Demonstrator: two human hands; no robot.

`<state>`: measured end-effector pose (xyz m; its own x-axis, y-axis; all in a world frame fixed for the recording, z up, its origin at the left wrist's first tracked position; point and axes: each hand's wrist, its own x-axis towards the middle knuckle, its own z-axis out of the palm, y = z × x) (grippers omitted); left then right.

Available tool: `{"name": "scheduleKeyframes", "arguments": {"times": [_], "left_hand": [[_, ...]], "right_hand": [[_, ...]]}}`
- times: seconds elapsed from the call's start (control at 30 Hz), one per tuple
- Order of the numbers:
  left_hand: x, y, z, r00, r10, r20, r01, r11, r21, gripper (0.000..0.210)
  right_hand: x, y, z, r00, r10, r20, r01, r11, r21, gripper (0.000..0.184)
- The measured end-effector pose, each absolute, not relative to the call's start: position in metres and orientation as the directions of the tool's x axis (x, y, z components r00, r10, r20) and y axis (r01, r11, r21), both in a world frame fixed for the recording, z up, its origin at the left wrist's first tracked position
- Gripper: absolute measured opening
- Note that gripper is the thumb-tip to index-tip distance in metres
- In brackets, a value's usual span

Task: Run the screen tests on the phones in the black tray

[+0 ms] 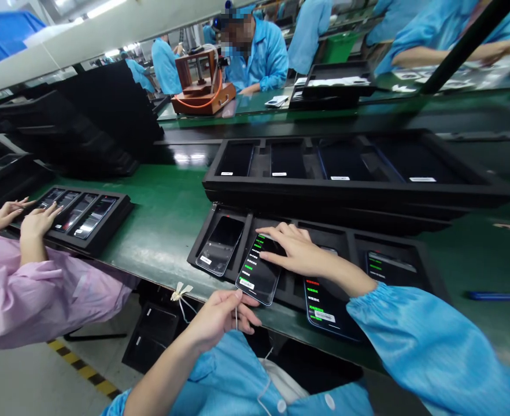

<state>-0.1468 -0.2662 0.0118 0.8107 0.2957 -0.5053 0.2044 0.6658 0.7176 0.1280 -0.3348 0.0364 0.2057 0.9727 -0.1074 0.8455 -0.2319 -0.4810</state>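
Observation:
A phone [255,271] with lines of green and white text on its screen lies tilted over the near edge of a black foam tray [290,286]. My left hand [222,318] pinches its lower edge between thumb and fingers, the other fingers loosely curled. Over its upper part, my right hand [296,251] reaches with fingers spread, the tips at the screen and top edge. Left of it, another phone [220,245] sits in a slot. A phone with red and green text [324,306] lies under my right forearm, and one more phone [380,263] is at the right.
Behind stands a stack of black trays [281,193] holding dark phones with white labels. At left, a co-worker's hands [40,219] touch phones in another tray [125,211]. Tall black trays [107,115] rise at the back left. A blue pen [498,296] lies at right.

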Motion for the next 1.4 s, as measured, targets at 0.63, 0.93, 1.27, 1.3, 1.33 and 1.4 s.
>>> {"name": "scheduleKeyframes", "arguments": {"times": [0.63,0.93,1.27,1.3,1.33,1.4], "left_hand": [[-0.141,-0.269,0.011,0.796,0.380,-0.471,0.206,0.561,0.801,0.075],[-0.141,-0.268,0.007,0.799,0.378,-0.468,0.205,0.561,0.802,0.075],[-0.150,-0.260,0.032,0.854,0.325,-0.406,0.368,0.174,0.913,0.076],[-0.154,-0.254,0.041,0.862,0.335,-0.381,0.392,0.039,0.919,0.069],[-0.159,-0.248,0.051,0.867,0.359,-0.344,0.398,-0.087,0.913,0.060],[-0.170,-0.233,0.073,0.873,0.418,-0.253,0.388,-0.278,0.879,0.051]], "right_hand": [[0.126,-0.332,0.036,0.224,0.965,-0.136,0.846,-0.262,-0.464,0.090],[0.125,-0.333,0.039,0.242,0.964,-0.112,0.828,-0.265,-0.494,0.086],[0.126,-0.365,0.057,0.303,0.953,-0.024,0.746,-0.253,-0.616,0.073],[0.129,-0.381,0.062,0.351,0.936,0.039,0.739,-0.251,-0.625,0.069],[0.134,-0.399,0.066,0.409,0.907,0.100,0.729,-0.258,-0.634,0.066],[0.147,-0.439,0.072,0.555,0.809,0.193,0.676,-0.303,-0.672,0.061]]}}
